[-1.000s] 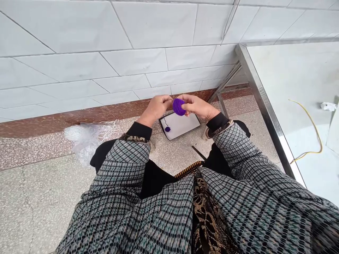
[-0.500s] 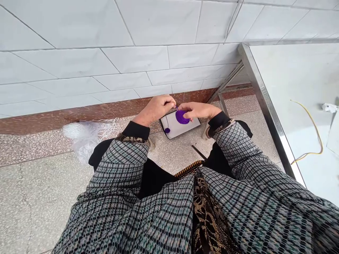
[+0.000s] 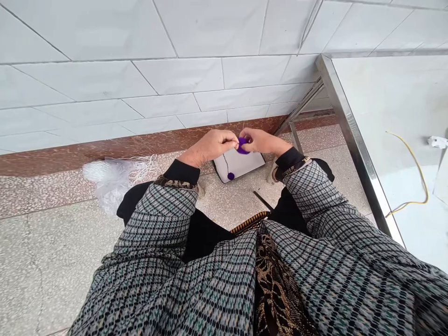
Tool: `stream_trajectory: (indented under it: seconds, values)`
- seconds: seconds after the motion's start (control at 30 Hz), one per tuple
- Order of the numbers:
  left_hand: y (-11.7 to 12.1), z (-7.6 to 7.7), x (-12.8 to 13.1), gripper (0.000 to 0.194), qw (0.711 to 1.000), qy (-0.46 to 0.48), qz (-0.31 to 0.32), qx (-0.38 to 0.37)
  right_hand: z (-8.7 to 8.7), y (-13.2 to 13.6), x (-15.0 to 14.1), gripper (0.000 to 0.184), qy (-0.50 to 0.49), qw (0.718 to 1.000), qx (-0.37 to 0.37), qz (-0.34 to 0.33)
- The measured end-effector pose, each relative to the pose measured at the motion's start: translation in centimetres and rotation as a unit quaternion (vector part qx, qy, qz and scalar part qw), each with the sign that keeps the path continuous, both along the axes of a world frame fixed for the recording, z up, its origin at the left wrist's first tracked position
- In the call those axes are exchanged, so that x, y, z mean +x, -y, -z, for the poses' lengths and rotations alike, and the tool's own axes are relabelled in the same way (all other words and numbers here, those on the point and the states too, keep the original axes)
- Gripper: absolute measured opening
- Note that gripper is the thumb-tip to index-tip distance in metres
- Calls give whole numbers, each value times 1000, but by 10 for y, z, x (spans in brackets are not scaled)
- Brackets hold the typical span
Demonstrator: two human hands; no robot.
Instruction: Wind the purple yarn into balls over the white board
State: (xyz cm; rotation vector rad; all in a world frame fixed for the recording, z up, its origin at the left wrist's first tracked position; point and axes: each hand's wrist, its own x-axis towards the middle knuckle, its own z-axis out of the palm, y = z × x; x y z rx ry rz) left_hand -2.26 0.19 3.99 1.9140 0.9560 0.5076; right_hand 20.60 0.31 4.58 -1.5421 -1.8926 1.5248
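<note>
White tiled wall is seen at the back, edged at the bottom by a reddish-brown skirting; below it, speckled floor is laid. On the R side, a metal-framed table is placed, w/ a thin yellow wire & a crumpled white scrap left on top.

Betw. the hands, a purple yarn ball is held up over a white panel w/ dark edges, set on the floor nr the wall. The ball is gripped by the R hand, fingers curled round it & thumb pressed to its near side; it's partly hidden by them. By the L hand, thumb & fingertips are pressed tog. at the ball's L edge; whatever is pinched there is too small to be made out.

Small purple ball is seen at the panel's near edge, twd its L end; from it a dark strand is run up twd the L hand, upper end hidden.

Far L, white yarn & a clear plastic bag are bunched tog. on the floor. Patterned sleeves w/ black cuffs are worn.
</note>
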Motion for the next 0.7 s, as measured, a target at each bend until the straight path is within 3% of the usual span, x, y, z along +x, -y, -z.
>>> stream_trajectory:
  seconds: [0.07, 0.13, 0.23, 0.3, 0.4, 0.5, 0.6, 0.7]
  values:
    - [-5, 2, -4, 17, 998, 5, -56, 5, -2, 3, 3, 26, -55, 995, -52, -70]
    - [-9, 5, -6, 19, 995, 3, -104, 6, 1, 2, 6, 26, -166, 979, -84, -78]
    - [-11, 10, -5, 20, 992, -10, -126, -1, 11, -6, 9, 40, -328, 942, -67, -4]
    - [-10, 12, -1, 20, 997, -17, -79, -10, 18, -11, 9, 48, -374, 924, -31, 68]
    - [-5, 11, 5, 20, 999, -23, 42, -18, 25, -18, 7, 44, -342, 925, 9, 166]
    - [-2, 7, 6, 22, 994, -21, 105, -14, 28, -19, 5, 33, -244, 950, 26, 196]
    - [-2, 2, 1, 22, 996, -31, 78, 2, 28, -16, 3, 29, -123, 977, 41, 167]
    - [-5, 1, -6, 23, 1000, -20, -7, 22, 23, -10, 4, 29, -59, 996, 0, 62]
